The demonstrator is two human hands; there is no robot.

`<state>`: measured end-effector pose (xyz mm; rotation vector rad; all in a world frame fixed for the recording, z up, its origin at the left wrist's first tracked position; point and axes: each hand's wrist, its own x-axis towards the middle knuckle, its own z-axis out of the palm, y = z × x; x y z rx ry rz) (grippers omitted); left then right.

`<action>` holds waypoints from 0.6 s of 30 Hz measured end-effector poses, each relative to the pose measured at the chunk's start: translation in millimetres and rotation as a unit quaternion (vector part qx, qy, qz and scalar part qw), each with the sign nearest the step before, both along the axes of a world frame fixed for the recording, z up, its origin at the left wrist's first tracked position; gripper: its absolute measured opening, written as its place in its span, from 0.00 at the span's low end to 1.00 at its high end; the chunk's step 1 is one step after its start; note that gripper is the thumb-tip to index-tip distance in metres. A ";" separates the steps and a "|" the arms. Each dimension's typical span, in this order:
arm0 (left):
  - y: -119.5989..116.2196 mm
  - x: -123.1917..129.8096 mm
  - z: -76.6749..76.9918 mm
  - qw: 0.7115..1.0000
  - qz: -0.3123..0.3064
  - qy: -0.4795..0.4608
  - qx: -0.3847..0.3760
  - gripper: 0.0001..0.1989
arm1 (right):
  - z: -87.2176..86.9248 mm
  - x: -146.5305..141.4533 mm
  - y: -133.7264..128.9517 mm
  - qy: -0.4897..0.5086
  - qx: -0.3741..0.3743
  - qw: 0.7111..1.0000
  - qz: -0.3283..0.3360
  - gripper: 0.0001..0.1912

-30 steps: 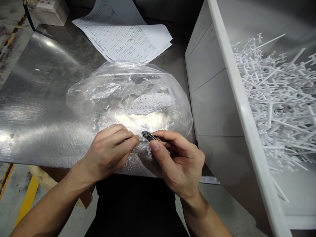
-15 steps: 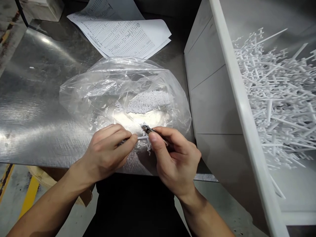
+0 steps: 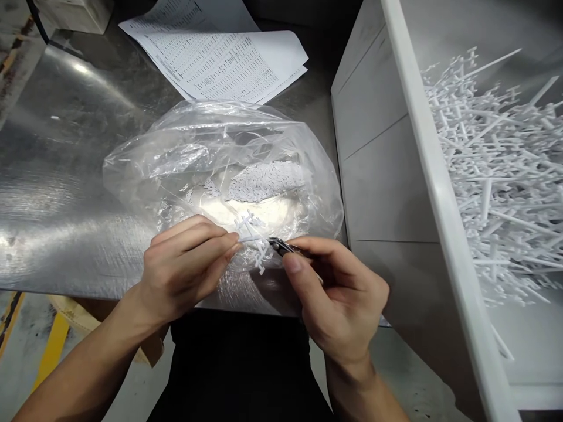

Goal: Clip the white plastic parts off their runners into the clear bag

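My left hand [image 3: 187, 266] pinches the stem of a white branched plastic sprue [image 3: 250, 238], whose small side branches spread out over the clear plastic bag [image 3: 145, 158]. In my right hand [image 3: 338, 293] is a small metal nail clipper [image 3: 281, 246], held between thumb and fingers. The clipper's jaws are beside the sprue's right end; whether they touch it I cannot tell. Many tiny white pieces [image 3: 266, 180] lie in a heap at the bag, just beyond my hands.
Printed sheets [image 3: 220, 64] lie behind the bag on the metal table [image 3: 57, 176]. At the right stands a tall-walled white bin [image 3: 382, 170] holding a pile of white sprues [image 3: 505, 176]. One tiny white piece [image 3: 54, 118] lies on the table at the left.
My right hand has drawn the clipper rightward and slightly down, off the sprue's middle. My left hand has shifted slightly left, and more of the sprue's branches now show.
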<state>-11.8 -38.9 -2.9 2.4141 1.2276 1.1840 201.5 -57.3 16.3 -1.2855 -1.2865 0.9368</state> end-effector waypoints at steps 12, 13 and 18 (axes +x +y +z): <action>0.7 -1.2 -1.5 0.999 -0.017 -0.007 0.036 0.05 | -9.7 8.6 -4.4 -0.048 -0.004 0.998 0.044 0.06; 0.2 -1.3 -1.7 0.999 -0.017 -0.006 0.034 0.06 | -9.5 8.7 -4.3 -0.050 -0.001 0.998 0.046 0.06; 0.2 -0.8 -3.0 0.999 -0.007 -0.005 0.040 0.05 | -11.3 9.5 -3.2 -0.067 0.025 0.996 0.056 0.05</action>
